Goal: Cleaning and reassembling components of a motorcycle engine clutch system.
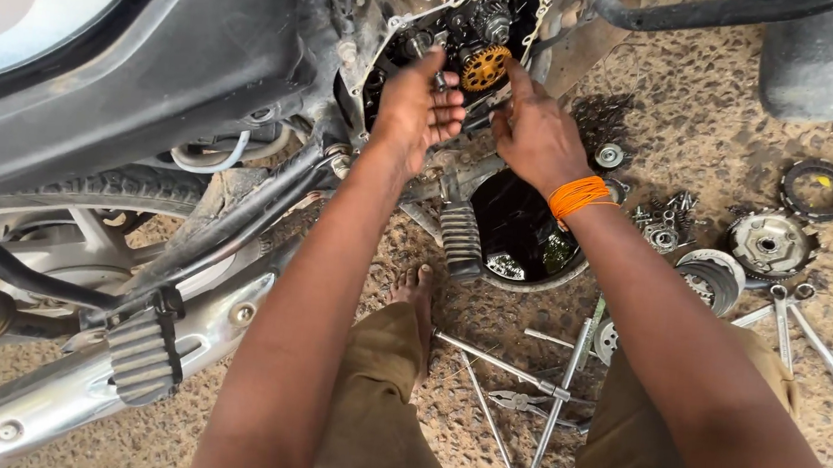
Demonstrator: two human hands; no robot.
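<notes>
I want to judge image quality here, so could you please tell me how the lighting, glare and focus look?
Head view: soft, even daylight, no hard shadows; the open engine case is dim inside, though the orange gear reads clearly; the oil pan mirrors the surroundings; left hand and right hand are sharp; mild wide-angle stretch at the edges.

no packages, labels, signs or screens are visible.

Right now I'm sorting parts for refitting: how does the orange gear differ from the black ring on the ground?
The orange gear is toothed and sits mounted in the open engine case; the black ring lies loose on the gravel. The gear is bright orange with small holes, close to both hands; the ring is dark with a wide open centre, far to the right. Both are round.
</notes>
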